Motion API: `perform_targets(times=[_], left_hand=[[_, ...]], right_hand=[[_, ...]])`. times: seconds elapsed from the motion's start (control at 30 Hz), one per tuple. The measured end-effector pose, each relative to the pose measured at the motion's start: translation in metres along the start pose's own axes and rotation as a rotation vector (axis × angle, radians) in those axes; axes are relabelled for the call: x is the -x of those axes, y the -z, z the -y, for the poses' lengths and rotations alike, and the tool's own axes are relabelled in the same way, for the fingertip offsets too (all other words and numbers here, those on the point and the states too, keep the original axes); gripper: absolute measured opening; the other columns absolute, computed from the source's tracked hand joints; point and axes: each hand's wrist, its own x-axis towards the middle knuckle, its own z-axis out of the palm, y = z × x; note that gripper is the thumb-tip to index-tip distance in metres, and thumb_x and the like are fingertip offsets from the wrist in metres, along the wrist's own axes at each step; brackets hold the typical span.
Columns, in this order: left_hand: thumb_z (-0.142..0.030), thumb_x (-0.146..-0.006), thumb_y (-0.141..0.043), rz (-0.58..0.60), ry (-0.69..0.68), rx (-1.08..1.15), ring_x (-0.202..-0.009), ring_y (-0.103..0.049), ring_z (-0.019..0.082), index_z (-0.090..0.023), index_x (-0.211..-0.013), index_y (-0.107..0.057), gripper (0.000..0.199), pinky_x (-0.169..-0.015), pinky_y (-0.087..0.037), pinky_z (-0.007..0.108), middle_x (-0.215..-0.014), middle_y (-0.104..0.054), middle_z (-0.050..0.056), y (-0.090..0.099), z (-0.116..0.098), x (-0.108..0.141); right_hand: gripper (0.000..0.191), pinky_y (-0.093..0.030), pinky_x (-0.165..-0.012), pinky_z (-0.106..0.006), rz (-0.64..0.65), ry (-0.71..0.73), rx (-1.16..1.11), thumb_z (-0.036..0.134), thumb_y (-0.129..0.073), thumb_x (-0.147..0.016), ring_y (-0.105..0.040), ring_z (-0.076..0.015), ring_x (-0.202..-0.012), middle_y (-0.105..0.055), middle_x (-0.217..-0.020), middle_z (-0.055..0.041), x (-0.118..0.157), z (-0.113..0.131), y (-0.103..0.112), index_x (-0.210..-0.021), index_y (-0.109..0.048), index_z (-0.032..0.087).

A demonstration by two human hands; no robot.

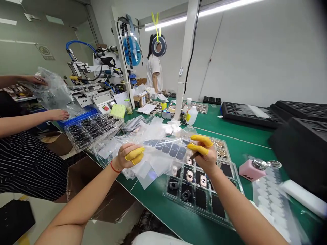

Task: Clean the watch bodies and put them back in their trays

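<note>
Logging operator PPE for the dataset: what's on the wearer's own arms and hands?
Forearms are bare, no sleeves. The left hand has yellow finger cots and a thin red cord bracelet at the wrist. The right hand has matching yellow finger cots; no wristband shows.

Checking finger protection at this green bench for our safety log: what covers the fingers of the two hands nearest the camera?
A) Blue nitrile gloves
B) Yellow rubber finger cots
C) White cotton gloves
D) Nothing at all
B: yellow rubber finger cots sheathe fingers of both the left hand and the right hand, which pinch a clear plastic film.
</note>
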Motion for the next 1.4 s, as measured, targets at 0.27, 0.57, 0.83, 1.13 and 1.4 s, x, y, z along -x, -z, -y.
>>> perform_targets(times=[0.27,0.57,0.83,1.13,1.4], left_hand=[[-0.031,-0.074,-0.067,0.095,0.432,0.356,-0.087,-0.067,0.021,-0.024,-0.073,-0.061,0.010,-0.072,-0.056,0.035,-0.096,-0.072,0.005,-0.029,-0.019,-0.031],[-0.020,-0.072,-0.067,0.314,0.970,0.940,-0.061,-0.070,0.018,-0.011,-0.103,-0.065,0.033,-0.032,-0.032,0.014,-0.082,-0.070,0.008,-0.117,-0.012,-0.133],[-0.018,-0.079,-0.067,0.280,1.013,1.338,-0.070,-0.069,0.011,-0.018,-0.113,-0.064,0.035,-0.050,-0.048,0.015,-0.087,-0.072,0.004,-0.226,-0.053,-0.165],[-0.017,-0.078,-0.070,0.271,0.931,1.483,-0.090,-0.068,0.014,-0.020,-0.105,-0.070,0.027,-0.076,-0.054,0.021,-0.099,-0.074,0.004,-0.271,-0.092,-0.185],[-0.016,-0.080,-0.067,0.273,0.933,1.443,-0.079,-0.069,0.013,-0.020,-0.105,-0.070,0.026,-0.069,-0.054,0.021,-0.097,-0.074,0.004,-0.262,-0.097,-0.184]], right_hand=[[0.020,-0.054,-0.058,-0.035,-0.030,0.005,0.248,0.021,-0.056,-0.081,-0.062,-0.0191,-0.070,-0.066,-0.098,-0.0088,0.028,0.017,0.044,-0.087,-0.074,0.029],[0.022,-0.052,-0.083,-0.042,-0.281,-0.405,0.446,0.023,-0.055,-0.087,-0.062,-0.0237,-0.096,-0.065,-0.102,-0.0090,0.096,0.005,0.140,-0.106,-0.066,0.023],[0.026,-0.053,-0.083,-0.045,-0.328,-0.624,0.631,0.026,-0.051,-0.083,-0.064,-0.0259,-0.094,-0.068,-0.099,-0.0116,0.180,-0.014,0.181,-0.100,-0.069,0.019],[0.028,-0.054,-0.083,-0.039,-0.344,-0.713,0.631,0.030,-0.048,-0.085,-0.065,-0.0224,-0.094,-0.067,-0.103,-0.0111,0.186,-0.014,0.188,-0.100,-0.070,0.021],[0.038,-0.053,-0.080,-0.039,-0.290,-0.769,0.675,0.024,-0.042,-0.076,-0.065,-0.0242,-0.090,-0.067,-0.102,-0.0105,0.186,-0.009,0.196,-0.100,-0.070,0.020]])
